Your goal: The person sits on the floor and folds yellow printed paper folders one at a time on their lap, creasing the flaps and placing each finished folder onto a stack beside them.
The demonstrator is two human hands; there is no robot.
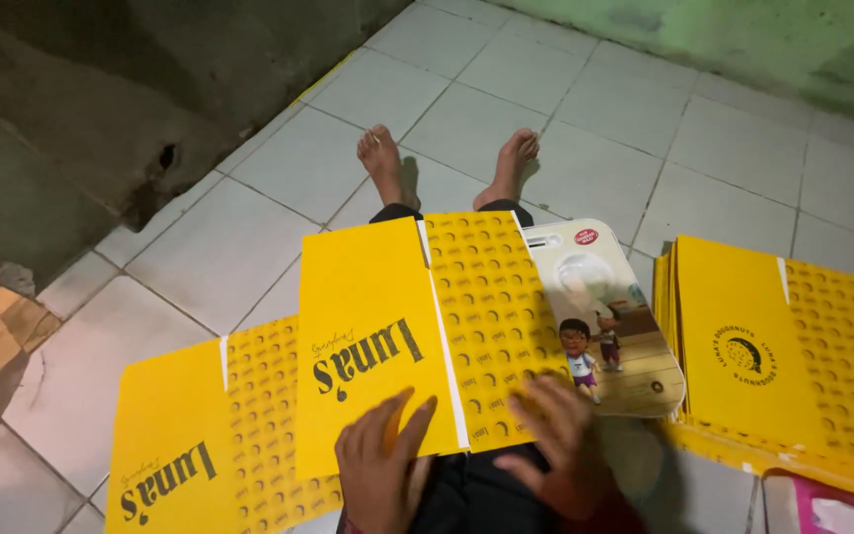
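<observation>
Left hand: the left hand (380, 475) presses flat on the yellow card sheet (387, 336), fingers (409, 420) spread wide, gripping nothing.
Right hand: the right hand (551, 445) lies on the sheet's patterned half, fingers loosely open.
Sheet: smooth, glossy, creased flat card, resting across the lap.
Count: one more sheet (212, 435) on the left, one stack (783, 361) on the right, one rounded picture board (610, 316).
Floor: pale square tiles (585, 158).

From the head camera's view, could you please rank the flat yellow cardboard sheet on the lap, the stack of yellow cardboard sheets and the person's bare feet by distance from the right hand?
1. Flat yellow cardboard sheet: under the right hand, touching.
2. Stack of yellow cardboard sheets: on the floor, to its right.
3. Bare feet: farthest, ahead on the tiles.
</observation>
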